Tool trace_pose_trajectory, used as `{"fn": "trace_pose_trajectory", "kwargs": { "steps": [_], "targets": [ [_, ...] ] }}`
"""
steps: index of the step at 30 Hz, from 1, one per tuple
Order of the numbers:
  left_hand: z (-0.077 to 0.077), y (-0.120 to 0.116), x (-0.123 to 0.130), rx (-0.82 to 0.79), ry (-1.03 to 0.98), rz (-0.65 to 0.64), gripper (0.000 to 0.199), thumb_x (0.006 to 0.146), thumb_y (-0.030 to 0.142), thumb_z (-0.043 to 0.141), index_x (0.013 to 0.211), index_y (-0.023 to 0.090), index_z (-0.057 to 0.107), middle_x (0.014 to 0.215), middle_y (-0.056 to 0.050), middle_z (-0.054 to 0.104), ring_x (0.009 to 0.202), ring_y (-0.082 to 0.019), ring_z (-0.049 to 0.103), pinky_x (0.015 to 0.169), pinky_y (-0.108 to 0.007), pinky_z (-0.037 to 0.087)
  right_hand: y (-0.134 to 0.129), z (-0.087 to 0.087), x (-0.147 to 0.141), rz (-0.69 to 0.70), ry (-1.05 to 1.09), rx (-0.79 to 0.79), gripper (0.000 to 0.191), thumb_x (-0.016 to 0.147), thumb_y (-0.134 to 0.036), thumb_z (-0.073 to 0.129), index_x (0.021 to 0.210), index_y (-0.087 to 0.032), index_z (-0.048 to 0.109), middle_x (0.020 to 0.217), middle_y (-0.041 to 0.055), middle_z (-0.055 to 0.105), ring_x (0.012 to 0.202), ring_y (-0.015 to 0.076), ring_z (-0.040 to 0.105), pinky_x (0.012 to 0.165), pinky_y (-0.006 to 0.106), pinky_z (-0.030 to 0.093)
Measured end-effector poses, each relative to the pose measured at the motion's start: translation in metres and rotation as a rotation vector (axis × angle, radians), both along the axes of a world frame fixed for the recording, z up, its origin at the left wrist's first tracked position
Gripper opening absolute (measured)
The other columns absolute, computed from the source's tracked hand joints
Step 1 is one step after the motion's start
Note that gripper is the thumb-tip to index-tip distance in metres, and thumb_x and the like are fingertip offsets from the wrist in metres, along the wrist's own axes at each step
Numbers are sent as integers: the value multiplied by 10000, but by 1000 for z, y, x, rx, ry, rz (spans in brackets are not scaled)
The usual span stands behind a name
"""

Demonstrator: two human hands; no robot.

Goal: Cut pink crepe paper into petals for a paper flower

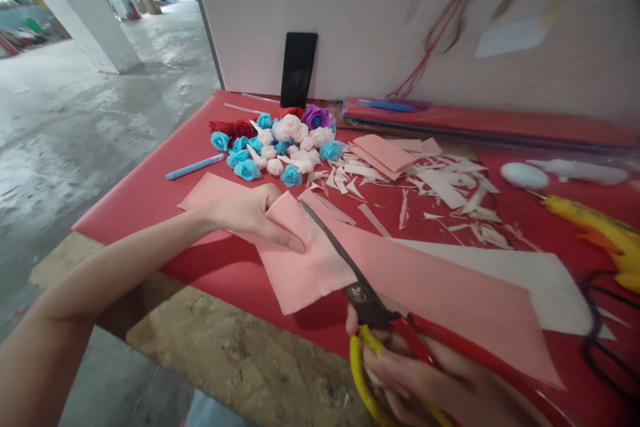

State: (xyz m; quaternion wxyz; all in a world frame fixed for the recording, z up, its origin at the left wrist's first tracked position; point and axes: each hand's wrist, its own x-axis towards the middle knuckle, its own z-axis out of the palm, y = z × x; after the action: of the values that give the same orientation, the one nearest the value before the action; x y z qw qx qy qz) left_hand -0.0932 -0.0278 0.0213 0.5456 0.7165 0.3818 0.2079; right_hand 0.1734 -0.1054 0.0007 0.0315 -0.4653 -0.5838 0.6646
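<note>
My left hand (260, 213) pinches a folded piece of pink paper (310, 267), thumb on top and fingers curled behind. In my right hand (425, 373) is a pair of scissors (367, 300) with red and yellow handles. One dark blade lies along the right edge of the paper; the other blade is hidden, so I cannot tell how far they are parted. Beneath, a long strip of pink paper (450, 300) rests over a white sheet (540, 273). Another pink sheet (210, 190) sits behind my left hand.
Blue, white, red and purple paper flowers (280, 147) are heaped at the back. Paper scraps (450, 187) and a folded pink stack (383, 155) lie right of them. A phone (299, 70) leans on the board. A blue pen (195, 167) and a yellow glue gun (595, 220) flank the work.
</note>
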Motion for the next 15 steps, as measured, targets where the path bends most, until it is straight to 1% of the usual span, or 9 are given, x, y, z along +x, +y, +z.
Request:
{"fn": "trace_pose_trajectory", "kwargs": {
  "steps": [2, 4, 5, 7, 9, 11, 13, 15],
  "targets": [
    [0, -1, 1, -2, -6, 9, 206, 618, 339, 757, 650, 149, 682, 607, -21, 658, 628, -171, 641, 591, -241, 513, 0, 4, -2, -9, -27, -40, 366, 741, -548, 461, 704, -187, 502, 473, -17, 440, 458, 112, 420, 434, 208, 368],
    [0, -1, 3, -12, -1, -13, 195, 608, 320, 763, 654, 146, 690, 627, -27, 675, 660, -184, 654, 618, -246, 522, 1, 6, -3, -31, 11, -135, 398, 663, -560, 505, 802, -189, 537, 494, -19, 465, 438, 107, 423, 420, 203, 365],
    [-1, -2, 4, -22, 3, -40, 186, 615, 310, 757, 668, 143, 696, 652, -33, 689, 681, -189, 660, 631, -248, 525, 1, 7, -4, -36, 20, -160, 414, 636, -566, 518, 808, -190, 545, 499, -16, 477, 432, 104, 426, 412, 198, 356],
    [-1, -3, 7, -57, -1, -111, 163, 648, 289, 729, 714, 142, 705, 728, -42, 716, 728, -190, 668, 662, -249, 530, 2, 8, -6, -36, 13, -180, 401, 612, -573, 534, 730, -190, 551, 482, -3, 491, 422, 106, 436, 386, 187, 334],
    [-1, -4, 11, -84, -47, -158, 137, 672, 258, 703, 754, 149, 708, 817, -40, 730, 781, -178, 670, 705, -239, 529, 1, 9, -7, -61, -2, -180, 370, 624, -558, 537, 684, -194, 555, 458, 1, 489, 425, 111, 441, 373, 180, 327],
    [-1, -5, 13, -80, -110, -170, 115, 672, 226, 695, 763, 158, 708, 871, -32, 733, 806, -159, 669, 723, -217, 523, -2, 10, -9, -119, -14, -184, 356, 627, -545, 547, 686, -194, 564, 466, -8, 491, 424, 104, 441, 404, 186, 362],
    [-1, -5, 14, -60, -134, -166, 101, 665, 209, 697, 752, 159, 709, 873, -30, 735, 798, -149, 668, 710, -202, 519, -5, 8, -9, -159, -33, -129, 359, 645, -550, 550, 656, -191, 553, 478, -11, 496, 433, 103, 454, 449, 200, 403],
    [-1, -5, 14, -54, -103, -158, 109, 663, 219, 702, 753, 158, 711, 848, -32, 737, 776, -151, 669, 688, -205, 519, -8, 1, -6, -170, -18, -58, 388, 652, -579, 561, 626, -193, 537, 492, -7, 508, 436, 112, 466, 449, 212, 416]
  ]
}}
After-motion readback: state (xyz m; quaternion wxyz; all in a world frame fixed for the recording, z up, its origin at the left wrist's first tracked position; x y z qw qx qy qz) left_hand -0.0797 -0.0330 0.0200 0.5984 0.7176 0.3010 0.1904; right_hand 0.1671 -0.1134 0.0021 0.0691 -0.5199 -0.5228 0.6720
